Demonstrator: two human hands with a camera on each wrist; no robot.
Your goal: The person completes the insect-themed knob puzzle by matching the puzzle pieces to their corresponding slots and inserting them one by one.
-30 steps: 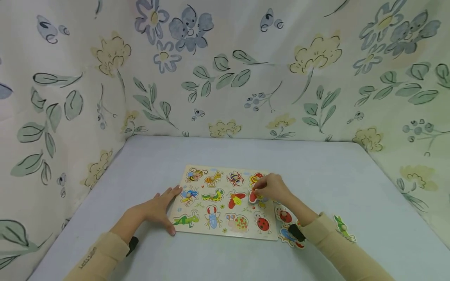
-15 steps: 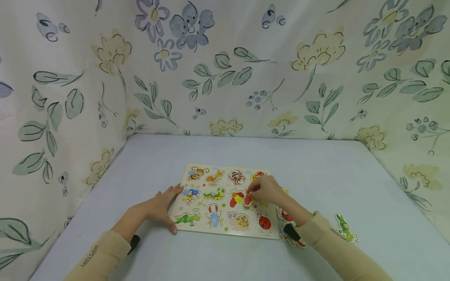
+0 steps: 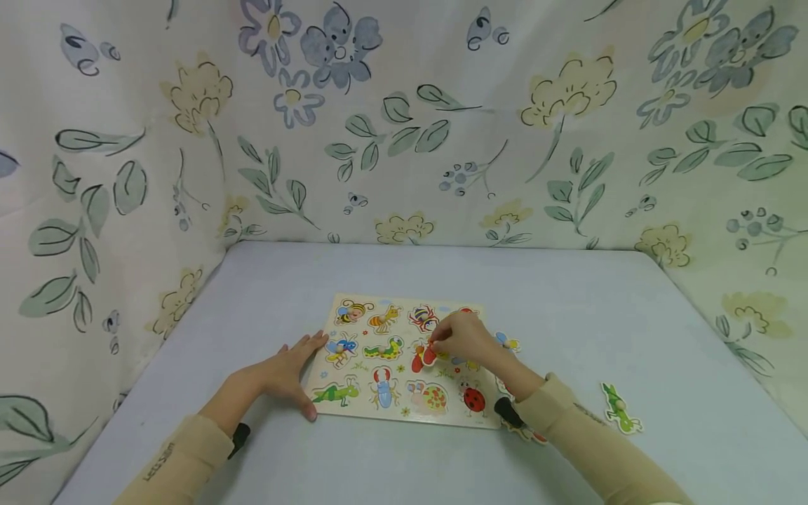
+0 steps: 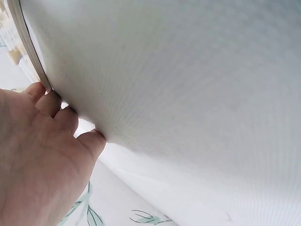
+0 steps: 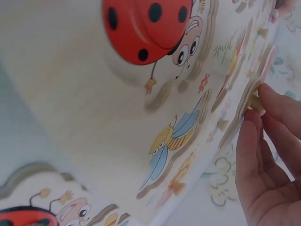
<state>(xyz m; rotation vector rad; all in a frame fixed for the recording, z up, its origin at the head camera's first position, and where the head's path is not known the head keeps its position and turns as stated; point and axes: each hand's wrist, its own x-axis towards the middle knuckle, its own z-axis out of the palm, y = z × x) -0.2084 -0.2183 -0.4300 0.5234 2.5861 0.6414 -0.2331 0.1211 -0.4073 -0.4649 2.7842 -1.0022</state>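
A wooden insect puzzle board (image 3: pixel 362 412) lies flat on the table. My left hand (image 3: pixel 280 375) rests at its left edge, fingers spread and thumb near the front corner; in the left wrist view the fingertips (image 4: pixel 96 136) are by the table surface and the board's side. Over the middle row, my right hand (image 3: pixel 467 340) pinches a red-winged insect puzzle piece (image 3: pixel 430 355) by its wooden knob (image 5: pixel 256 104). The piece is tilted and overlaps the board's matching red-winged picture (image 3: pixel 417 361). Part of the piece is hidden behind the fingers.
A grasshopper piece (image 3: pixel 621 409) lies apart on the right of the table. A blue-and-yellow piece (image 3: pixel 507 342) lies at the board's right edge. More pieces, including a ladybird piece (image 5: pixel 28 216), are partly hidden under the right forearm. A floral curtain (image 3: pixel 404 140) stands behind.
My right hand has carried the red-winged piece leftward across the board, from the right column to over the red-winged picture. The left hand stays at the board's edge.
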